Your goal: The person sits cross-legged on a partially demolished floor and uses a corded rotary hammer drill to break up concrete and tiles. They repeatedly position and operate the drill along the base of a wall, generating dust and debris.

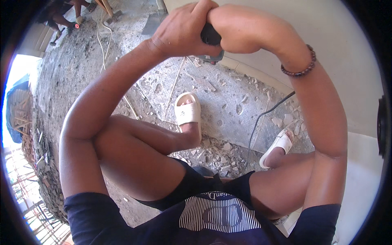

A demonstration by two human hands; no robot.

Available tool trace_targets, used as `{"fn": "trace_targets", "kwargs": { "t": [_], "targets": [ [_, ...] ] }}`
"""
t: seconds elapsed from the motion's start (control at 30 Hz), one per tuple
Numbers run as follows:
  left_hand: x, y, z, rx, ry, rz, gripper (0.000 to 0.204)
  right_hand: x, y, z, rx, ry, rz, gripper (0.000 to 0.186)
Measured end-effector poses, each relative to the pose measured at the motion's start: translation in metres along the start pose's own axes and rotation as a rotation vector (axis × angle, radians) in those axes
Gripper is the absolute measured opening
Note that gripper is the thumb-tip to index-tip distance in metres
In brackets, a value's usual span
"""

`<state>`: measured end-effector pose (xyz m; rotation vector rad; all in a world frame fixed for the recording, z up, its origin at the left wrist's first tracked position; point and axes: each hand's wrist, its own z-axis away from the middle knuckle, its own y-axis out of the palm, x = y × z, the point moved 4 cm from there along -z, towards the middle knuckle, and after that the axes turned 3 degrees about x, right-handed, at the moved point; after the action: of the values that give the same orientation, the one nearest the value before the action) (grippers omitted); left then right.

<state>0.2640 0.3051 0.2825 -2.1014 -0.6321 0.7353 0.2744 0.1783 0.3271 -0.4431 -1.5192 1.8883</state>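
My left hand (185, 26) and my right hand (234, 30) meet at the top of the view, held out ahead of me. Both are closed around a black-handled tool (210, 35), with the fingers hiding much of it. Its exact kind does not show. Under the hands, a grey-green part (213, 58) juts out, seemingly part of the same tool. Close to the left hand, on its far side, is a flat grey piece (154, 23); I cannot tell whether it joins the tool.
Broken tile and mortar chips (218, 157) litter the floor around my sandalled feet (188, 112). A dark cable (261, 115) runs between them, and a pale cord (102, 45) lies leftward. A pale wall (339, 45) borders the right. Another person (63, 18) works at far left.
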Motion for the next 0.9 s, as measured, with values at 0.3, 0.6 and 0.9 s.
{"fn": "trace_targets", "kwargs": {
  "t": [0.3, 0.6, 0.9],
  "targets": [
    [-0.001, -0.01, -0.007, 0.078, -0.045, -0.008, 0.089, 0.001, -0.007, 0.0, 0.052, 0.003, -0.003, 0.017],
    [0.0, 0.0, 0.004, -0.077, 0.027, -0.03, 0.072, -0.004, 0.006, -0.009, -0.009, 0.007, 0.053, 0.02],
    [0.005, 0.003, 0.014, -0.039, -0.034, -0.03, 0.071, 0.002, 0.018, -0.021, 0.043, 0.025, 0.013, 0.019]
  ]
}}
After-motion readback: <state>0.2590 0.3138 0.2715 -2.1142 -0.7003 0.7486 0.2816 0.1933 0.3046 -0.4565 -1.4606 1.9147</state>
